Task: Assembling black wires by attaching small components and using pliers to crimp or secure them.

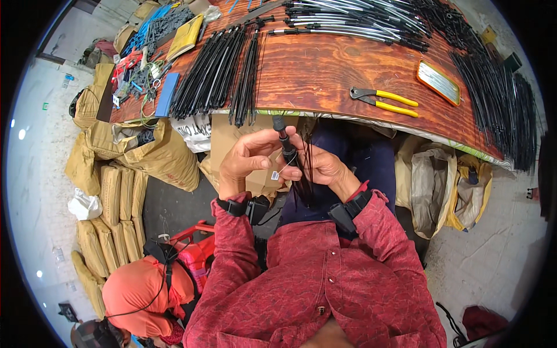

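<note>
Two hands at one thing: a black ribbed-top rod frame (288, 152), held in front of the person's waist, just off the near edge of the wood-grained counter (325, 72). Frame stands slightly tilted; ribbed end up, toward the counter, thin dark ribs trailing down past the fingers.

Left grip (255, 158): curled in from the left, closed on the upper shaft, index finger just below the ribbed end, thumb bent lower down. The ribbed end projects clear above this grip.

Right grip (322, 167): on the other side, fingers folded in, ribs crossing in front of the palm. Fingertips partly hidden; cannot tell whether they pinch shaft or ribs. The frame lies between the two grips, ribs on the right-hand side.

A small white tag (275, 175) hangs by a thin thread beside the shaft, lower left.

On the counter: yellow-handled pliers (397, 98) right of the hands, a yellow-rimmed tin (438, 93) beyond them; black rod bundles (212, 69) left, ends jutting over the edge; silver rods (360, 24) at the far side.
</note>
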{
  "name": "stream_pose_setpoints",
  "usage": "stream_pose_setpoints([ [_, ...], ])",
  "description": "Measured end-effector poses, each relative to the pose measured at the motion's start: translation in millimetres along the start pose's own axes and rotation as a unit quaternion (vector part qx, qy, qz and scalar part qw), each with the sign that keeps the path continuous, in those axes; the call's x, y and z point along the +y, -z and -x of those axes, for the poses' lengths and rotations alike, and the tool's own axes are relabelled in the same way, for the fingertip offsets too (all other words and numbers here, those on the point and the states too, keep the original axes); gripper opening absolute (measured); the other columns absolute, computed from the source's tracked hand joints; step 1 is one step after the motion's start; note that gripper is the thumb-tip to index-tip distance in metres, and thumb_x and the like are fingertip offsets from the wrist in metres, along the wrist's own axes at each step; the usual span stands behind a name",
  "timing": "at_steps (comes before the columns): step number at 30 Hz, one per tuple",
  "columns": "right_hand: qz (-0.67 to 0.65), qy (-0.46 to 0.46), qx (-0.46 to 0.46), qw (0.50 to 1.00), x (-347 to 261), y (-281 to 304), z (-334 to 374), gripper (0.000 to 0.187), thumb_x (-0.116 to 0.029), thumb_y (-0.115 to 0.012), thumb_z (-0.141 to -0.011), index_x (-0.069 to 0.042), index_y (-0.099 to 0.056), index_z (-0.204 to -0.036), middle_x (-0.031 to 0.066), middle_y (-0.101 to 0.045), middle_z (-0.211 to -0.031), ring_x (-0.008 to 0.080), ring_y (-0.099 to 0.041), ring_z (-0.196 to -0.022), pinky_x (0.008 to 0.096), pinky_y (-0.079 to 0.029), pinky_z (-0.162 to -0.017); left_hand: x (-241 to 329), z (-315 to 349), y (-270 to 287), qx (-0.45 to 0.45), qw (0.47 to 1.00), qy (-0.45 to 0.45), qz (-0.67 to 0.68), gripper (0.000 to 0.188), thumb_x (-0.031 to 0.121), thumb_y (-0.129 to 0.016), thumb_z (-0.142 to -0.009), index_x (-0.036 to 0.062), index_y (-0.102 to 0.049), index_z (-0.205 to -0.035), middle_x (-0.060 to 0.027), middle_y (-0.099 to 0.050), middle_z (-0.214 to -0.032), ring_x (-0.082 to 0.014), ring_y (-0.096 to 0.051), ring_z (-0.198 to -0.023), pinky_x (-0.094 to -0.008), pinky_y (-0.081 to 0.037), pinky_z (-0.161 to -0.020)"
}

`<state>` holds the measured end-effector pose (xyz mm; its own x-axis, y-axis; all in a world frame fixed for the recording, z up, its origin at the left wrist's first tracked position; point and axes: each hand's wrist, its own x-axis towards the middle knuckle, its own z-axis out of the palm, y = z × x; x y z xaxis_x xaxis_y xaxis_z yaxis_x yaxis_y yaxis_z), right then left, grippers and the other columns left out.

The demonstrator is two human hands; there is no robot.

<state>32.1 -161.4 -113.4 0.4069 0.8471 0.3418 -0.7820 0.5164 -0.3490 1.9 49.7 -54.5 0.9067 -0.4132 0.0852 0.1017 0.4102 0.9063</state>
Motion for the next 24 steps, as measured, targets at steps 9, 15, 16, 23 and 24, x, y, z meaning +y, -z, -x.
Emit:
stream_pose_setpoints([
  [9, -0.068, -0.014, -0.037, 0.997, 14, 22, 5, 0.072, -0.023, -0.070, -0.094, -0.022, -0.036, -0.157, 0.0108, -0.060, -0.132, 0.0284, -0.061, -0.104, 0.0561, -0.045, -0.105, 4, -11, -7, 0.000, 0.997, 0.067, -0.047, 0.044, 0.014, -0.089, -0.073, -0.0045, -0.072, -0.109, -0.0168, -0.070, -0.110, -0.0268, -0.068, -0.101, -0.0373, -0.053, -0.089],
  [15, 0.027, -0.048, 0.061, 0.997, 1, 9, 11, 0.054, -0.037, -0.060, -0.102, 0.000, -0.051, -0.140, 0.0122, -0.064, -0.126, 0.0241, -0.062, -0.111, 0.0404, -0.048, -0.106, 14, -8, -11, 0.034, 0.995, 0.074, -0.049, 0.034, 0.010, -0.089, -0.070, -0.0016, -0.071, -0.097, -0.0179, -0.072, -0.097, -0.0336, -0.068, -0.101, -0.0456, -0.053, -0.091],
  [16, 0.077, -0.044, 0.100, 0.991, -4, 3, 14, 0.055, -0.041, -0.057, -0.103, 0.001, -0.052, -0.139, 0.0128, -0.064, -0.126, 0.0238, -0.062, -0.113, 0.0379, -0.048, -0.105, 13, -5, -10, 0.030, 0.997, 0.039, -0.061, 0.035, 0.008, -0.088, -0.070, -0.0026, -0.072, -0.099, -0.0186, -0.072, -0.099, -0.0329, -0.069, -0.101, -0.0444, -0.054, -0.090],
  [23, 0.304, 0.042, 0.185, 0.934, -18, -32, 21, 0.053, -0.045, -0.065, -0.100, 0.000, -0.061, -0.125, 0.0086, -0.065, -0.118, 0.0143, -0.061, -0.110, 0.0284, -0.049, -0.095, 8, 20, -11, 0.056, 0.993, -0.043, -0.090, 0.037, 0.005, -0.088, -0.066, -0.0034, -0.073, -0.098, -0.0202, -0.074, -0.101, -0.0335, -0.070, -0.099, -0.0432, -0.055, -0.090],
  [24, 0.330, 0.057, 0.205, 0.920, -21, -40, 20, 0.052, -0.044, -0.068, -0.098, 0.000, -0.061, -0.124, 0.0079, -0.065, -0.117, 0.0134, -0.061, -0.109, 0.0273, -0.049, -0.094, 8, 20, -11, 0.060, 0.993, -0.037, -0.096, 0.036, 0.005, -0.088, -0.066, -0.0034, -0.073, -0.098, -0.0199, -0.074, -0.100, -0.0334, -0.069, -0.099, -0.0433, -0.055, -0.090],
])
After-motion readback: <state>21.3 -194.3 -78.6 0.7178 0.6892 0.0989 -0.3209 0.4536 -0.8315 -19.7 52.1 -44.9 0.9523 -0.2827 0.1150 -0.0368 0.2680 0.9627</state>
